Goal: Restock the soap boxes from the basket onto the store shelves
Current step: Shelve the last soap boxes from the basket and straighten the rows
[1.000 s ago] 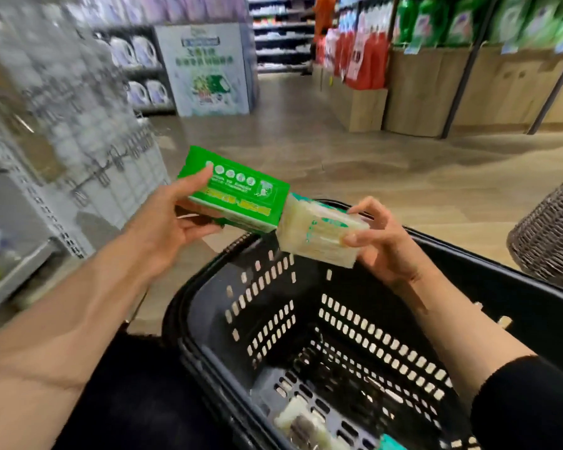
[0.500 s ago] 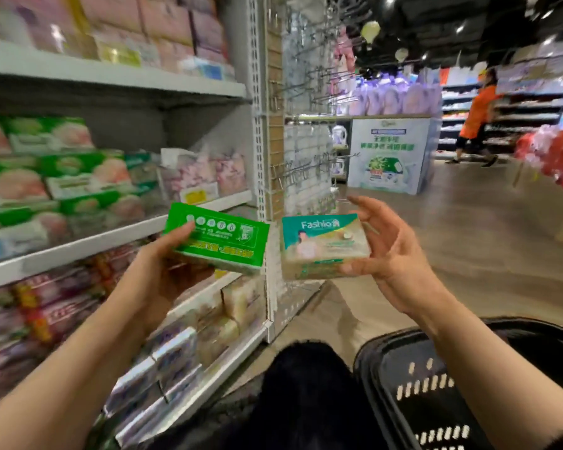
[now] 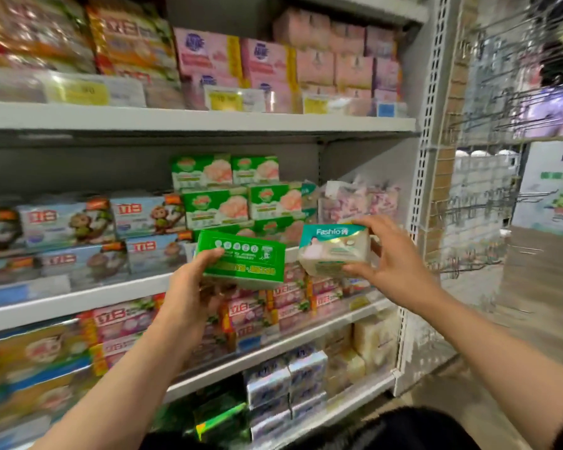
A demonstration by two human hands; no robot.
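Green soap box [image 3: 242,259]: a flat cardboard carton, glossy, printed with white icons and a yellow strip; it is held in the air in front of the middle shelf [image 3: 78,295], face toward the camera, probably so its print can be matched to the stock.
Left hand [image 3: 192,289]: its grip is closed on the green box, thumb on the front face and fingers behind the lower left corner.
Fashio soap pack [image 3: 333,250]: a teal-topped pack, cream below, with soft rounded edges that look like film wrap; it is held just beside the green box, apart from it.
Right hand [image 3: 392,258]: its grip pinches the pack at its right end, fingers over the top and thumb beneath, leaving the label readable.
Matching stock [image 3: 241,203]: green-and-pink boxes stacked on the middle shelf directly behind the held box, likely its destination.
Neighbours: blue monkey-printed boxes [image 3: 111,219] to the left, a pale wrapped bundle [image 3: 358,198] to the right.
Basket: not in view.
Shelving: white metal, perforated upright [image 3: 420,177] at the right end.
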